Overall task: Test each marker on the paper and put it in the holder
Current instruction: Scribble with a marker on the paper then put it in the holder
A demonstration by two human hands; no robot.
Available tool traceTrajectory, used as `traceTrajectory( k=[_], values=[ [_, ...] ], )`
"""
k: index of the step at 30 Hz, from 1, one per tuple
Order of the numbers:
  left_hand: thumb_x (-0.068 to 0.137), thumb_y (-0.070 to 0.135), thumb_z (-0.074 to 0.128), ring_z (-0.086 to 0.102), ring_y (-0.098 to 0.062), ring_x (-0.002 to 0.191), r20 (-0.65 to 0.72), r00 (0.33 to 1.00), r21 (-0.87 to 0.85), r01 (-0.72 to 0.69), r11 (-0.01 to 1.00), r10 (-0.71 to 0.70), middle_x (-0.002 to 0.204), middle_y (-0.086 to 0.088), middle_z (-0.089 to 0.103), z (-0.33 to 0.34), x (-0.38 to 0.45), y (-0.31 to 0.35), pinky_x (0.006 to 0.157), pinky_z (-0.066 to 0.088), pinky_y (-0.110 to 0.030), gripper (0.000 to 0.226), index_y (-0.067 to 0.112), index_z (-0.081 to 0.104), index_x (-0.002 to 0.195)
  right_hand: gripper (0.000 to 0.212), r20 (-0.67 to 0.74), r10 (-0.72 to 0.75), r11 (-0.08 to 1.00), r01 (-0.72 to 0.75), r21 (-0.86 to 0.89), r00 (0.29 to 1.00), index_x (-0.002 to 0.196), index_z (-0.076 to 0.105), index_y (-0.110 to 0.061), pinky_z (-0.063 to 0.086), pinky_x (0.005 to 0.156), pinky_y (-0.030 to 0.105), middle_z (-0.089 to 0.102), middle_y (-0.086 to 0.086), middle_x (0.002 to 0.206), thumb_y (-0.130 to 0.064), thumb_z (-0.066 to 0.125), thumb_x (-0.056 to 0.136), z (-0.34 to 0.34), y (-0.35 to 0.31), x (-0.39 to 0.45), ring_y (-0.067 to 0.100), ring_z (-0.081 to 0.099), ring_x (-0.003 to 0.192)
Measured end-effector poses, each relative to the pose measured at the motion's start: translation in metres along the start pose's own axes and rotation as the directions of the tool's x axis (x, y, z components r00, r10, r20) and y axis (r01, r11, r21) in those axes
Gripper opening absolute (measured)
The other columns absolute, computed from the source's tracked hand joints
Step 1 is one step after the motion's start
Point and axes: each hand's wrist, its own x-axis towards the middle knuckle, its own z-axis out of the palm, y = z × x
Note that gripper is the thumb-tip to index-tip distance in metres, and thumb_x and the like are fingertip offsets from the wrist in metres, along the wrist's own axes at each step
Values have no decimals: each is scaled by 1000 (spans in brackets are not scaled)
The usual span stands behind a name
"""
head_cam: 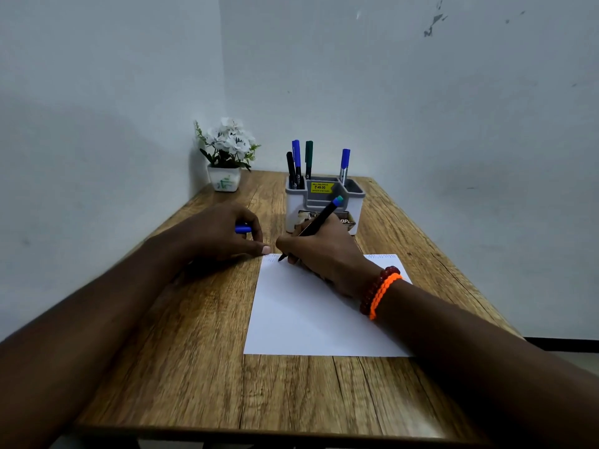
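Observation:
My right hand (324, 254) grips a dark marker (319, 220) with a blue end, its tip touching the top left corner of the white paper (308, 319). Faint zigzag lines run along the paper's top edge. My left hand (223, 231) rests at the paper's left corner with a blue marker cap (243, 229) held in its fingers. Behind my hands stands the white and grey holder (355, 202). A black, a blue and a green marker (308, 157) stand in its left compartment, and another blue marker (345, 163) stands in its right one.
A small white pot with white flowers (227, 153) stands at the table's back left corner against the wall. The wooden table (194, 367) is narrow, with walls behind and to the left. A yellow price sticker (321, 187) is on the holder.

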Motion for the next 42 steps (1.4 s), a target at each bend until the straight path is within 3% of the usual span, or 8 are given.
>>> traceTrajectory(
  k=[12, 20, 27, 32, 38, 42],
  values=[
    [74, 52, 85, 60, -15, 112, 8, 1000, -8, -21, 1000, 21, 107, 12, 66, 0, -1, 0, 100, 49, -42, 28, 29, 75, 87, 20, -19, -25, 1000, 24, -17, 1000, 70, 71, -9, 50, 51, 26, 69, 3, 62, -19, 81, 84, 1, -1, 1, 6, 61, 51],
    [73, 56, 84, 60, -16, 114, 7, 1000, 4, -7, 1000, 7, 111, 10, 67, 0, 0, -2, 104, 50, -47, 27, 34, 75, 85, 27, -42, -17, 1000, 17, -12, 999, 79, 72, 4, 52, 56, 33, 73, 16, 73, -21, 81, 82, 2, 2, 3, 15, 64, 57],
    [76, 50, 84, 59, -13, 110, 15, 1000, 5, -7, 1000, 7, 108, 11, 67, -1, -1, 3, 93, 46, -36, 27, 28, 75, 89, 27, -50, -10, 1000, 9, -19, 999, 81, 72, 4, 47, 47, 26, 69, 12, 68, -21, 80, 84, 1, 2, 5, 9, 60, 50],
    [75, 53, 84, 60, -13, 111, 19, 1000, 6, -4, 1000, 4, 110, 10, 68, -1, -1, 2, 101, 50, -44, 27, 30, 75, 87, 24, -56, -11, 1000, 10, -30, 998, 74, 70, -1, 43, 43, 21, 66, 7, 63, -20, 80, 85, 0, 2, 4, 4, 56, 44],
    [75, 54, 84, 56, -14, 117, 9, 1000, 13, 8, 1000, -9, 118, 10, 65, 0, 1, -1, 101, 48, -42, 27, 32, 75, 88, 20, -29, 48, 996, -45, 79, 998, 75, 69, -1, 39, 38, 23, 64, 10, 61, -17, 76, 85, -4, 2, 1, 13, 50, 39],
    [76, 51, 84, 56, -11, 113, 18, 1000, 5, 6, 1000, -6, 113, 13, 66, 0, 0, 0, 95, 46, -37, 26, 30, 75, 89, 25, 38, 50, 982, -56, 180, 998, 83, 69, 12, 40, 39, 26, 60, 13, 61, -12, 71, 88, -8, 1, 1, 27, 48, 51]
  ],
)
